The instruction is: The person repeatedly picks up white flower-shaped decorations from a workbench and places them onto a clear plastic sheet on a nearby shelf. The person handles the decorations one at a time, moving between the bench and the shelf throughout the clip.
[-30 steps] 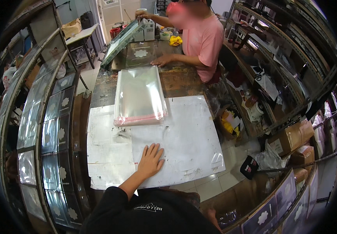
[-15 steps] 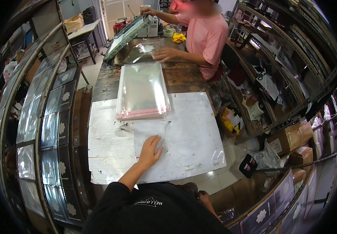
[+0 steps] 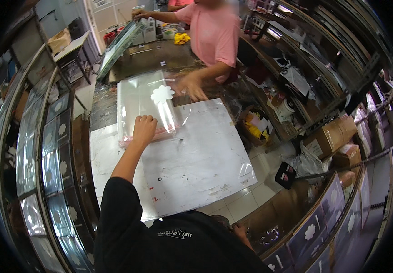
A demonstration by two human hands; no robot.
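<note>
Plastic bags (image 3: 132, 102) could slide askew if the left hand (image 3: 145, 128), curled over them, tugs unevenly; can't tell if it or the right hand (image 3: 240, 230) holds anything.

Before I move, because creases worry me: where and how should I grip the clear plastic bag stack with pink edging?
Probably pinch the stack by its pink near edge, from your side: it lies flat, that edge faces you, and the white flower-shaped print lies beyond.

Left forearm (image 3: 130, 157) angled toward one o'clock, left hand (image 3: 145, 127) with fingers curled, right hand (image 3: 240, 231) low at five o'clock, finger pose unclear.
</note>
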